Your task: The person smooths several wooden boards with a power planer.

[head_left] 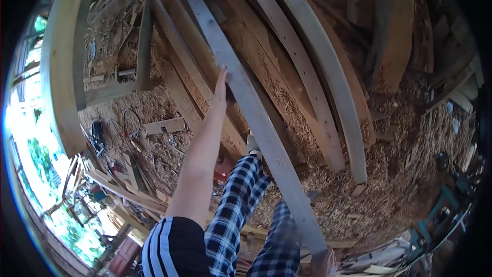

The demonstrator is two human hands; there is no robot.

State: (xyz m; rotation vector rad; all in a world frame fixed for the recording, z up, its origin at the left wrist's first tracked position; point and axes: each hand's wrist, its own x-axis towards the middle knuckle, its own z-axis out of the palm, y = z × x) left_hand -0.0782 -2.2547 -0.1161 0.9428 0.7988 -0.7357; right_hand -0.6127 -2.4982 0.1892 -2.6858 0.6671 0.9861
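While the camera is looking steeply down over the person's legs, both hands are working one long grey plank (256, 118). The plank is running diagonally from the upper middle of the view down to the lower right, lying tilted across a stack of other boards.

The left hand (221, 86) is reaching out at the end of a bare, outstretched arm, with a dark sleeve with white stripes (171, 246) showing at the shoulder. It is pressing flat against the plank's left edge about a third of the way down its length, fingers extended and together; nothing is being gripped in a closed fist as far as the view shows.

The right hand (324, 262) is sitting at the plank's near end, at the bottom edge of the frame. It is touching the end of the board and looks wrapped around it, but it is partly cut off, so I cannot tell the exact grip.

The legs in checked trousers (241, 200) are standing just left of the plank, one foot up on the timber. Several curved pale boards (328, 82) are lying to the right of the plank, near but apart. Sawdust and shavings (400, 174) are covering the ground. A large wooden frame (61, 72) is standing at left, with cables and a tool (110, 133) lying below it.
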